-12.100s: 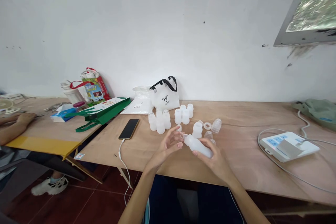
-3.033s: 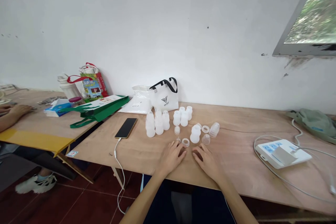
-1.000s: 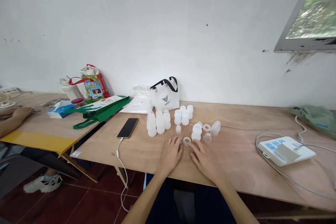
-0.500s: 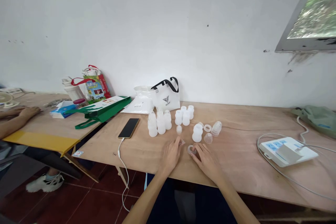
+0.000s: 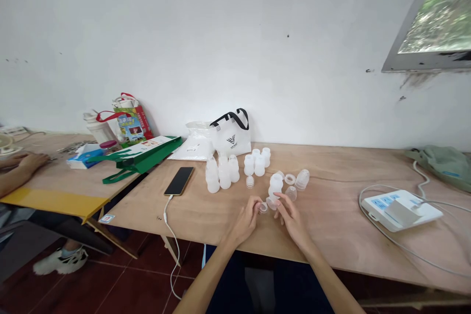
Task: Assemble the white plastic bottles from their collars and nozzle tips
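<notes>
Both hands have risen off the table [image 5: 331, 221], I see: left hand [image 5: 246, 218] pinches the ring [image 5: 263, 207], right hand [image 5: 293, 217] pinches a cap [image 5: 271, 202] beside it, and I fear a loose fingertip pinch could drop either against the bottle [image 5: 275, 182] just beyond.

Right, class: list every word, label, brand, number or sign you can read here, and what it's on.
Nothing is legible enough to quote.
White tote bag: black V-shaped logo, lettering beneath too small.
Colourful gift bag: large characters, blurred.
Green bag: white label, unreadable.
Sticker on table edge: red mark, unreadable.
Power strip: blue panels, unreadable.
Small clear parts in left hand and right hand: no print seen.
</notes>
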The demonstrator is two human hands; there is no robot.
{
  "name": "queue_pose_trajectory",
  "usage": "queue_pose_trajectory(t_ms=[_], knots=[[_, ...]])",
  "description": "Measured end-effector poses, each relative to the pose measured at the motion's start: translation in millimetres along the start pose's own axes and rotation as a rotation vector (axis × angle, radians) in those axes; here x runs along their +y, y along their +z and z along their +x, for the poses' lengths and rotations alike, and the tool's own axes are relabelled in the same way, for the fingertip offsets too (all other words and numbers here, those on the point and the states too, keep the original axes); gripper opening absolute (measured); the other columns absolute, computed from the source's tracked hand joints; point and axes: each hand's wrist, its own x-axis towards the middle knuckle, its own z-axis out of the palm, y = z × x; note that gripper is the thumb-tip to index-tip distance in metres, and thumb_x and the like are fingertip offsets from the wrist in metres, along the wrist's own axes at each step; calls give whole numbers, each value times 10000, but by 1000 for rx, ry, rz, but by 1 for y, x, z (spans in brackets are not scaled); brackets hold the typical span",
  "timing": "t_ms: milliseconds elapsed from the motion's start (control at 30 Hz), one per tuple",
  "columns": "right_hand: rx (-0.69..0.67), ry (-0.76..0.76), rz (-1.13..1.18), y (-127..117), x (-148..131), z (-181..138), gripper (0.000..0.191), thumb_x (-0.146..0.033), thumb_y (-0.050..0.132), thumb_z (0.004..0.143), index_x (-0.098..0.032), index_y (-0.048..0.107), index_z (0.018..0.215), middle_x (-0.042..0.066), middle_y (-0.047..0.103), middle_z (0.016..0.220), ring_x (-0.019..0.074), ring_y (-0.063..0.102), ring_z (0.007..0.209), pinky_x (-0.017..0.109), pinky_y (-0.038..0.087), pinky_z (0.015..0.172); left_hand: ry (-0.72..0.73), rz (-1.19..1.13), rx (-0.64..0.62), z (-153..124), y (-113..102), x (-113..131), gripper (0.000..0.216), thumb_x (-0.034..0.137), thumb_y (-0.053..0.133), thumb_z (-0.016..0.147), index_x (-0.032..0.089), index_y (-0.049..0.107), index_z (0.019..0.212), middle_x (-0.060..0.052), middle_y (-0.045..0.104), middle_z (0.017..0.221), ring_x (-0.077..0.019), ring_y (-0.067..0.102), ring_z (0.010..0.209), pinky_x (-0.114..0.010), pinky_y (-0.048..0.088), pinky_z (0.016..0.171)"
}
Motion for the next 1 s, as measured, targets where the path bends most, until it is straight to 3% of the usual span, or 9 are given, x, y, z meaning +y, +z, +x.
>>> queue_pose_trajectory(t_ms=[100, 200, 367, 500, 733, 1000], knots=[[-97, 22, -5, 1, -3, -2, 517, -652, 488, 981, -236, 644, 1244, -9, 627, 671, 172, 538, 564, 292, 424, 553, 22, 10, -64, 0, 2, -3, 303, 387, 261, 1093, 242, 526, 1105, -3, 671, 890, -152, 646, 758, -267, 492, 722], [-169, 29, -16, 1, -9, -4, 527, -662, 504, 977, -218, 680, 1200, 0, 640, 666, 164, 536, 563, 289, 410, 561, 18, 5, -52, 1, 3, -5, 315, 402, 266, 1093, 237, 534, 1109, -13, 679, 945, -159, 650, 791, -278, 492, 763], [-190, 31, 80, 3, -13, -6, 549, -667, 515, 972, -200, 686, 1205, 14, 661, 683, 170, 584, 593, 282, 413, 558, -30, -41, 7, 1, 2, 0, 300, 456, 368, 1071, 245, 503, 1237, -13, 698, 1000, -183, 680, 864, -288, 491, 790], [-203, 40, 103, 4, -16, -7, 560, -657, 516, 973, -191, 688, 1231, 15, 662, 668, 166, 576, 582, 280, 414, 549, -23, -41, -23, 2, -2, 5, 319, 485, 358, 1072, 250, 568, 1121, 1, 702, 983, -182, 670, 874, -287, 473, 805], [-213, 4, 37, 4, -21, -10, 479, -594, 598, 954, -240, 659, 1271, 59, 745, 1051, 177, 654, 714, 295, 493, 636, -24, -66, -38, 5, -2, 7, 322, 491, 368, 1069, 248, 574, 1117, -1, 713, 995, -176, 656, 875, -292, 464, 830], [-168, -26, -47, 6, -14, -9, 454, -601, 524, 989, -257, 601, 1276, 54, 757, 1052, 196, 686, 711, 334, 536, 717, -19, -79, -38, 7, -2, 8, 295, 485, 416, 1049, 231, 565, 1033, 7, 692, 917, -157, 625, 770, -267, 463, 747]])
